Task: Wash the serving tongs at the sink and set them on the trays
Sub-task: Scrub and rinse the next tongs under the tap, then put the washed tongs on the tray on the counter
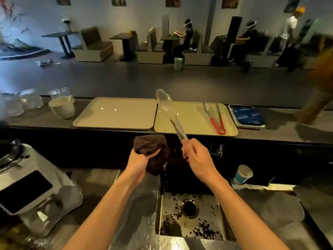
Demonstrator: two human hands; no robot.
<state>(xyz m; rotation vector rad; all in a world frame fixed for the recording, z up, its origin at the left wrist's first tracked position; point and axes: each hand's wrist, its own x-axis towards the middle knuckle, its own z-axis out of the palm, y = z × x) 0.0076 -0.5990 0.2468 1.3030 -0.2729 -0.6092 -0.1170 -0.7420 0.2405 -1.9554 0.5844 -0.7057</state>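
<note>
My right hand [195, 156] grips the handle end of clear plastic serving tongs [166, 107], which slant up and left over the right beige tray [191, 123]. A second pair of tongs with red handles [216, 121] lies on that tray's right side. The left beige tray [115, 112] holds nothing. My left hand [139, 160] holds a bunched dark brown cloth [153, 150] above the sink [189, 219]. The steel sink basin below has dark bits scattered around its drain.
A white mug [62, 107] and clear glasses [21, 103] stand left of the trays. A blue-lined tray [246, 115] sits at the right. A plastic-wrapped machine [30, 188] is at my left, a blue paper cup [243, 174] right of the sink. People sit at booths beyond the counter.
</note>
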